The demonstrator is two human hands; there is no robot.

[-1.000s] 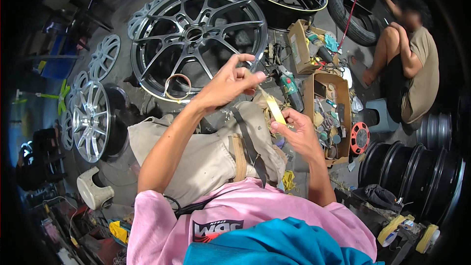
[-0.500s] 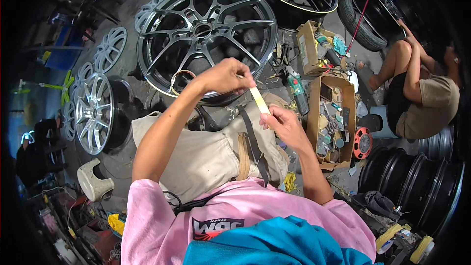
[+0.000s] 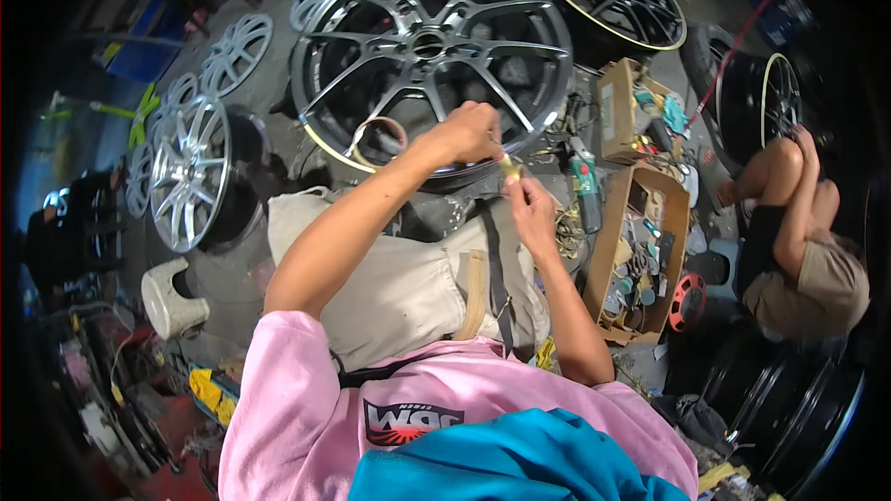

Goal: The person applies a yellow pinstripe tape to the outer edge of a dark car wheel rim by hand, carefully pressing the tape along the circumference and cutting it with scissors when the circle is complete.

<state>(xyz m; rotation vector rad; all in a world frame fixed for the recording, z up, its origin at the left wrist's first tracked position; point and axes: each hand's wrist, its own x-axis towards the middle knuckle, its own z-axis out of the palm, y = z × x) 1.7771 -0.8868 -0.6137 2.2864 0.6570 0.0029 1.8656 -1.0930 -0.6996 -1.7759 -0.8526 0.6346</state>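
Note:
My left hand (image 3: 471, 134) reaches over the near edge of a large dark grey multi-spoke wheel rim (image 3: 429, 44), its fingers pinched on a short strip of pale yellow masking tape (image 3: 510, 167). My right hand (image 3: 532, 211) grips the strip's lower end between thumb and fingers, just in front of the rim. The strip is blurred and partly hidden by my fingers. A tape roll (image 3: 402, 133) lies on the rim's near left part, beside my left forearm. Pale yellow tape runs along the rim's lip below the roll.
On the right stand a cardboard box of small parts (image 3: 594, 323), a second box (image 3: 620, 121) and a green power tool (image 3: 584, 178). A seated person (image 3: 807, 269) works by a yellow-edged wheel (image 3: 781, 97). A silver wheel (image 3: 189, 173) and several wheel covers (image 3: 238, 54) are at left.
My hands have come closer together, and less of the tape strip shows between them. The view has shifted, so the scene sits farther right. The person's arm at right has moved.

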